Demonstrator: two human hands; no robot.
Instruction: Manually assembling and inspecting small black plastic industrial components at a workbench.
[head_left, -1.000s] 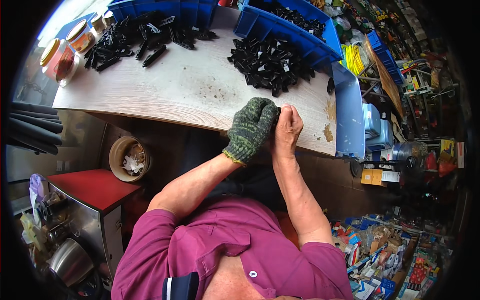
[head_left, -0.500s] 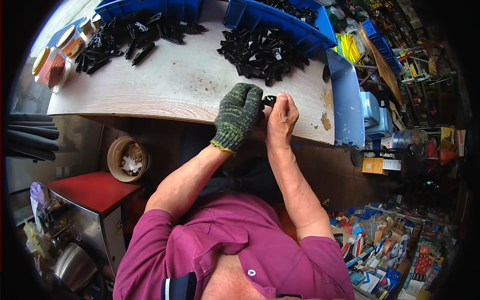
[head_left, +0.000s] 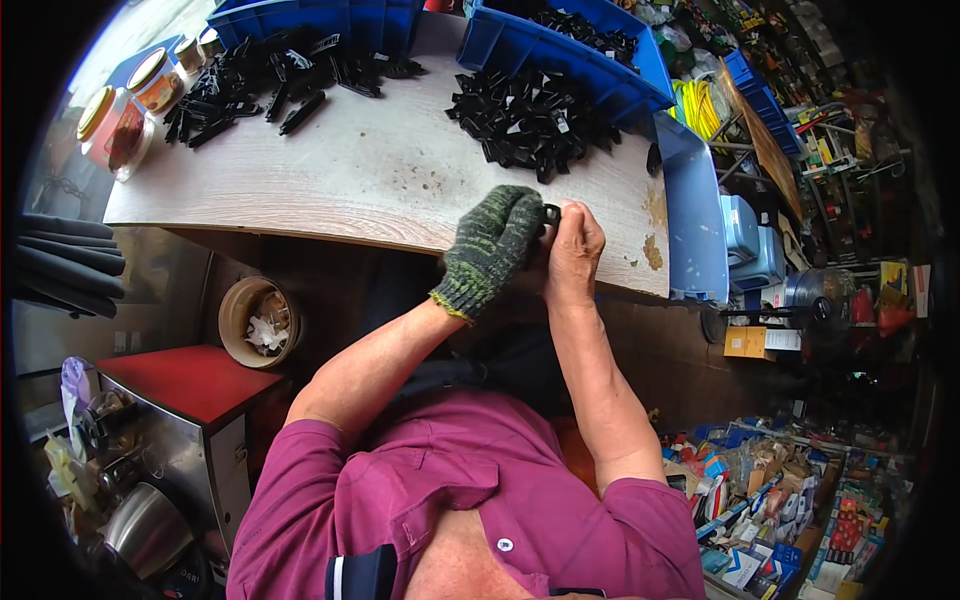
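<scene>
Near the front edge of the pale wooden table (head_left: 370,190), my two hands meet around a small black plastic part (head_left: 551,214). A dark green knitted glove covers my left hand (head_left: 493,245), its fingers curled round one side of the part. My bare right hand (head_left: 574,252) pinches the other side with thumb and fingers. Most of the part is hidden by the hands, so its exact kind cannot be told. Beyond them lies a heap of short black plastic pieces (head_left: 530,120). Farther left is a looser pile of longer black pieces (head_left: 240,95).
Blue crates (head_left: 560,50) stand along the table's back, one holding more black pieces. Lidded jars (head_left: 118,125) sit at the left end. A light blue bin (head_left: 695,210) adjoins the right edge. Below left are a waste bucket (head_left: 232,320) and a red-topped cabinet (head_left: 185,395).
Both hands have shifted slightly right and nearer to me in the picture, still closed around the black part. The table and piles appear slightly lower and farther right.
</scene>
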